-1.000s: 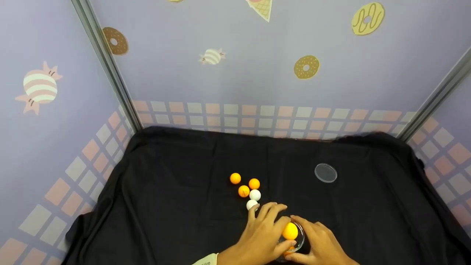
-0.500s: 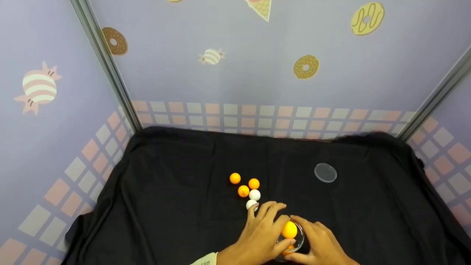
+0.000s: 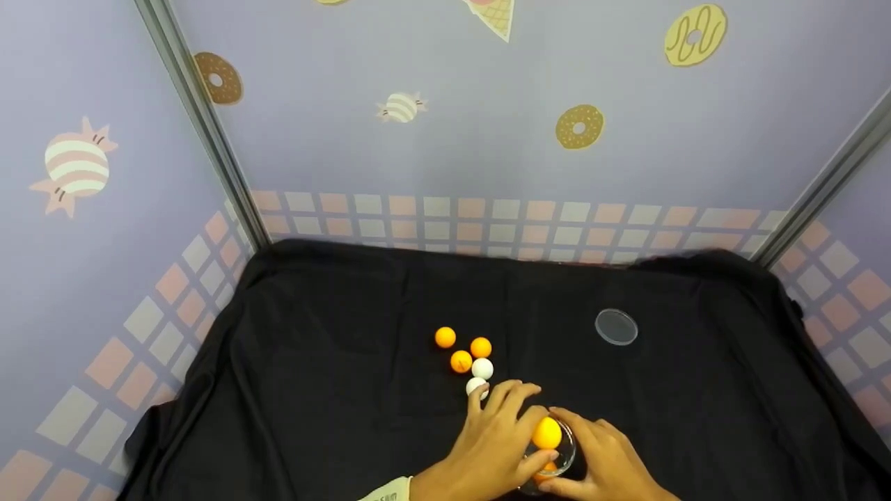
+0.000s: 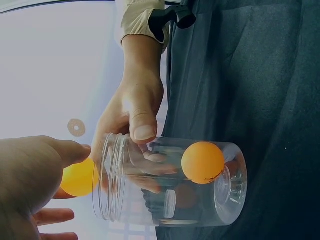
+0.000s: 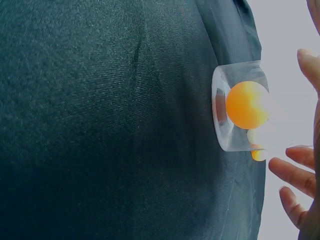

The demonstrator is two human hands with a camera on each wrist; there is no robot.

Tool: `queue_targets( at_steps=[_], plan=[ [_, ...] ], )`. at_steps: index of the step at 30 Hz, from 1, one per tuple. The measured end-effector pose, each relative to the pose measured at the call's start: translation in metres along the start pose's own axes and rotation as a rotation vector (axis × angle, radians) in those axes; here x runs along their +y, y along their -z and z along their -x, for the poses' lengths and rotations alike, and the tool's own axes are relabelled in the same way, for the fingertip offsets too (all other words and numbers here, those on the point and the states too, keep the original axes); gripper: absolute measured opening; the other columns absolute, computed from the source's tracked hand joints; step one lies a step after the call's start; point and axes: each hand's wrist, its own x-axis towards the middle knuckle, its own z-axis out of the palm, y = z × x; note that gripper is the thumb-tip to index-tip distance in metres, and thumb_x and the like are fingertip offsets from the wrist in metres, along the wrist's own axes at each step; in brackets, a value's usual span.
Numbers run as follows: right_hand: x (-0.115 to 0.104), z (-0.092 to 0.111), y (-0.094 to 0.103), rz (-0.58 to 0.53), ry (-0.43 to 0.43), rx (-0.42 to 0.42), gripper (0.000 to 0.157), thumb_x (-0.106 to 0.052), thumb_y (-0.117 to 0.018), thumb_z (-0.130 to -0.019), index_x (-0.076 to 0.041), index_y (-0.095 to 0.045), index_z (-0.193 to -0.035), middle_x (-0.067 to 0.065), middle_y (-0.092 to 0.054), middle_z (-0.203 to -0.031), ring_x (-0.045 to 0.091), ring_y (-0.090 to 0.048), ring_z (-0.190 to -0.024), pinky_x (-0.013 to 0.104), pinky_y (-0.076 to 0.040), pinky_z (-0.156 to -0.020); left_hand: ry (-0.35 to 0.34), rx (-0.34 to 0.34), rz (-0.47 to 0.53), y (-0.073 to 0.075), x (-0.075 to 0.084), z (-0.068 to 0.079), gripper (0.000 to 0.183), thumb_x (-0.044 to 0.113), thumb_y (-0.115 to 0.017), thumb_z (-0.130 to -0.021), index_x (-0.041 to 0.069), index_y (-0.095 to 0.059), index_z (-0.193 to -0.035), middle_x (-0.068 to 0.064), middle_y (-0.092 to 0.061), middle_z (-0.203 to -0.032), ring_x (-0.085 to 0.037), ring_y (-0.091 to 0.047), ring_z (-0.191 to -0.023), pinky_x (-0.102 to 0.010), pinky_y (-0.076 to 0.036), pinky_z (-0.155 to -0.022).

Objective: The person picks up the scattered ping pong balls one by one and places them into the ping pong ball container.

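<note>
One orange table-tennis ball (image 3: pixel 547 433) sits pinched in the left hand (image 3: pixel 491 445) at the mouth of one clear screw-neck jar (image 4: pixel 200 215). The right hand (image 3: pixel 612 459) grips the upright jar's side, near its rim. Inside lies one more orange ball (image 4: pixel 203 162). Beyond the left hand, three loose orange balls (image 3: pixel 461 362) and two white balls (image 3: pixel 482 369) cluster on black cloth (image 3: pixel 327 390); one clear lid (image 3: pixel 616 327) lies well apart. Lettering on the left sleeve (image 3: pixel 390 490) is unreadable.
</note>
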Motion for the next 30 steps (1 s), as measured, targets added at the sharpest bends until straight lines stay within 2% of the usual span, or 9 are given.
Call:
queue_targets(
  at_steps=[6, 10, 13, 19, 23, 30],
  plan=[
    [0.001, -0.001, -0.001, 0.004, 0.035, 0.019, 0.099, -0.066, -0.077, -0.053, -0.015, -0.05, -0.134, -0.01, -0.062, -0.117, 0.007, -0.063, -0.083, 0.028, -0.048, -0.065, 0.011, -0.021, -0.009, -0.001, 0.0, -0.001, 0.046, 0.059, -0.059, -0.081, 0.025, -0.06, -0.111, 0.001, -0.049, -0.13, -0.02, -0.042, -0.122, -0.052, -0.035, -0.089],
    [0.001, 0.0, -0.002, 0.0, 0.049, 0.03, 0.099, -0.065, -0.078, -0.053, -0.014, -0.05, -0.133, -0.007, -0.064, -0.114, 0.008, -0.063, -0.08, 0.028, -0.048, -0.063, 0.014, -0.019, -0.022, -0.001, 0.0, 0.0, 0.046, 0.059, -0.061, -0.08, 0.025, -0.06, -0.111, 0.001, -0.05, -0.13, -0.02, -0.042, -0.121, -0.051, -0.036, -0.089],
    [0.001, 0.0, -0.001, -0.002, 0.032, 0.025, 0.1, -0.064, -0.08, -0.051, -0.015, -0.05, -0.133, -0.008, -0.066, -0.109, 0.007, -0.063, -0.079, 0.029, -0.048, -0.063, 0.007, -0.009, -0.035, -0.001, 0.0, 0.0, 0.046, 0.059, -0.06, -0.08, 0.025, -0.06, -0.112, 0.001, -0.05, -0.129, -0.019, -0.042, -0.12, -0.05, -0.037, -0.088],
    [-0.001, 0.002, 0.0, -0.005, 0.002, 0.009, 0.096, -0.063, -0.078, -0.055, -0.018, -0.049, -0.134, -0.009, -0.064, -0.11, 0.005, -0.06, -0.078, 0.029, -0.048, -0.067, 0.008, -0.003, -0.036, -0.001, -0.002, 0.001, 0.046, 0.059, -0.058, -0.081, 0.025, -0.06, -0.112, 0.002, -0.05, -0.129, -0.018, -0.043, -0.121, -0.054, -0.038, -0.088],
    [0.0, 0.001, -0.001, 0.008, 0.0, 0.011, 0.097, -0.066, -0.077, -0.054, -0.018, -0.049, -0.134, -0.011, -0.065, -0.108, 0.003, -0.06, -0.077, 0.028, -0.048, -0.065, 0.009, 0.013, -0.044, -0.001, -0.004, 0.0, 0.042, 0.057, -0.058, -0.082, 0.025, -0.061, -0.109, 0.002, -0.05, -0.128, -0.018, -0.043, -0.12, -0.052, -0.037, -0.088],
    [0.002, -0.001, -0.003, 0.002, 0.066, 0.042, 0.099, -0.066, -0.077, -0.053, -0.012, -0.052, -0.131, -0.003, -0.067, -0.107, 0.008, -0.062, -0.077, 0.026, -0.048, -0.062, 0.041, 0.043, -0.032, 0.0, -0.011, -0.005, 0.041, 0.054, -0.06, -0.082, 0.023, -0.062, -0.107, 0.001, -0.051, -0.128, -0.019, -0.044, -0.119, -0.052, -0.037, -0.089]
  ],
)
